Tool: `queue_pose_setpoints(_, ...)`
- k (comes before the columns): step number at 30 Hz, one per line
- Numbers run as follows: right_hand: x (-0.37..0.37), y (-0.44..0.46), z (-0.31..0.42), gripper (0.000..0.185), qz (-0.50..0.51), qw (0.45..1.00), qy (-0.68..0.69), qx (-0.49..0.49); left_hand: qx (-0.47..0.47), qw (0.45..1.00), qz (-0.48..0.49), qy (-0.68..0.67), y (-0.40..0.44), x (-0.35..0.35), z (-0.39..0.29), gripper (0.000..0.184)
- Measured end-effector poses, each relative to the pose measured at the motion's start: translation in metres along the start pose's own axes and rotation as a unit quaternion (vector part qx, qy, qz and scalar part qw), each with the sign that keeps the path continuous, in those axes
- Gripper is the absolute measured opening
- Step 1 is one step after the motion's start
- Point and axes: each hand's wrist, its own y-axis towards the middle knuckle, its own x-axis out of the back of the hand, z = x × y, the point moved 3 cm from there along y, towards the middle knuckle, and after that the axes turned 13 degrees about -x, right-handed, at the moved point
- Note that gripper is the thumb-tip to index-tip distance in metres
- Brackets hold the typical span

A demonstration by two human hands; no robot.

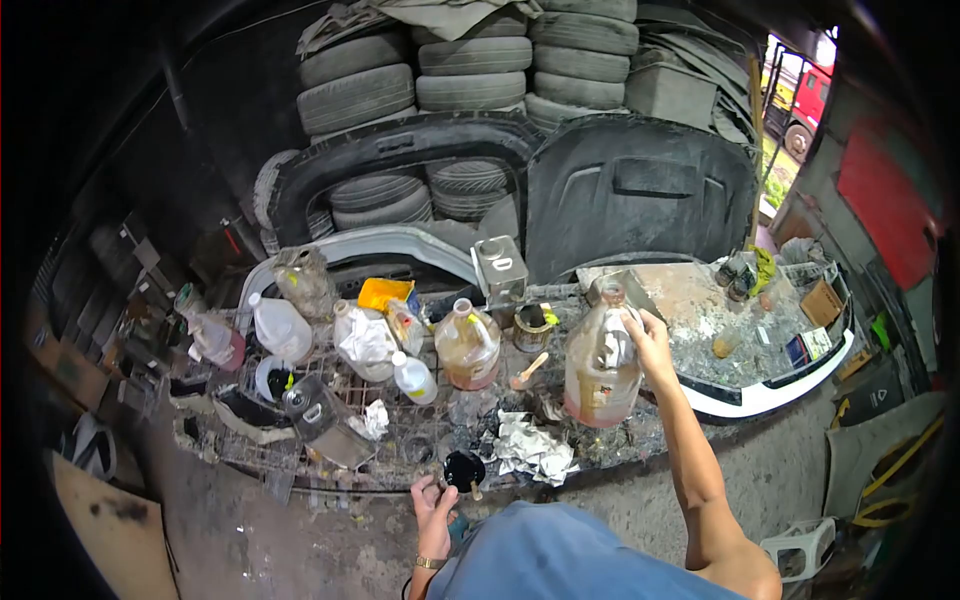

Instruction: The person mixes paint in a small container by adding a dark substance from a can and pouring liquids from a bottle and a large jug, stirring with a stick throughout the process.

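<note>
My right hand (652,350) is closed on the handle of a big clear jug (603,375), which is upright with a little pinkish liquid at its bottom and a rag-like pale patch on its side. Low in the view, my left hand (432,508), a watch on its wrist, grips the side of a small cup of black liquid (463,468). A short stick (476,491) shows at the cup's near edge. Crumpled paper (533,448) lies between the two hands. A wooden-handled brush (531,370) rests left of the jug.
Another jug (467,345), a small white bottle (413,378), a metal can (499,270) and an opened tin (533,327) crowd the cluttered bench. A tipped clear container (328,420) lies at left. Behind stand a dark car hood (645,200) and stacked tires (475,92). A white stool (800,548) is at right.
</note>
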Motion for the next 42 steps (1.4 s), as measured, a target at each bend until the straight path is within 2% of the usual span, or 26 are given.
queue_pose_setpoints(8, 0.020, -0.024, -0.038, 0.017, 0.055, 0.995, 0.040, -0.074, -0.011, 1.000, 0.014, -0.011, -0.014, -0.017, 0.022, 0.056)
queue_pose_setpoints(15, 0.027, -0.019, -0.067, 0.016, 0.058, 0.992, 0.059, -0.096, -0.021, 0.999, 0.026, -0.039, -0.032, -0.045, 0.033, 0.052)
queue_pose_setpoints(21, 0.013, 0.001, -0.099, 0.023, 0.049, 0.989, 0.101, -0.093, -0.031, 0.999, -0.006, -0.042, -0.049, -0.051, 0.038, 0.051)
queue_pose_setpoints(23, 0.011, 0.004, -0.103, 0.024, 0.041, 0.994, 0.056, -0.088, -0.023, 0.999, -0.010, -0.041, -0.053, -0.052, 0.041, 0.051)
queue_pose_setpoints(25, 0.006, 0.011, -0.120, 0.026, 0.039, 0.994, 0.070, -0.074, -0.025, 0.999, -0.016, -0.012, -0.057, -0.046, 0.046, 0.041)
queue_pose_setpoints(31, -0.003, 0.011, -0.156, 0.031, 0.055, 0.988, 0.127, -0.061, -0.031, 0.999, -0.027, 0.007, -0.060, -0.051, 0.041, 0.050)
queue_pose_setpoints(35, 0.008, 0.005, -0.188, 0.034, 0.103, 0.983, 0.066, -0.140, -0.027, 0.999, -0.027, 0.019, -0.058, -0.061, 0.038, 0.050)
queue_pose_setpoints(37, 0.010, 0.007, -0.196, 0.026, 0.056, 0.997, 0.042, -0.044, -0.018, 0.999, -0.026, 0.027, -0.060, -0.066, 0.038, 0.050)
queue_pose_setpoints(38, 0.014, 0.000, -0.182, 0.030, 0.102, 0.992, 0.033, -0.060, -0.015, 0.999, -0.024, 0.024, -0.059, -0.071, 0.037, 0.050)
queue_pose_setpoints(39, 0.020, -0.001, -0.181, 0.030, 0.095, 0.993, 0.033, -0.063, -0.013, 0.999, -0.021, 0.020, -0.057, -0.075, 0.037, 0.050)
queue_pose_setpoints(41, 0.027, -0.005, -0.179, 0.032, 0.145, 0.986, 0.008, -0.083, -0.010, 1.000, -0.008, 0.018, -0.053, -0.078, 0.041, 0.050)
queue_pose_setpoints(42, 0.033, -0.016, -0.153, 0.033, 0.143, 0.984, -0.005, -0.105, -0.011, 1.000, -0.002, 0.015, -0.052, -0.080, 0.042, 0.050)
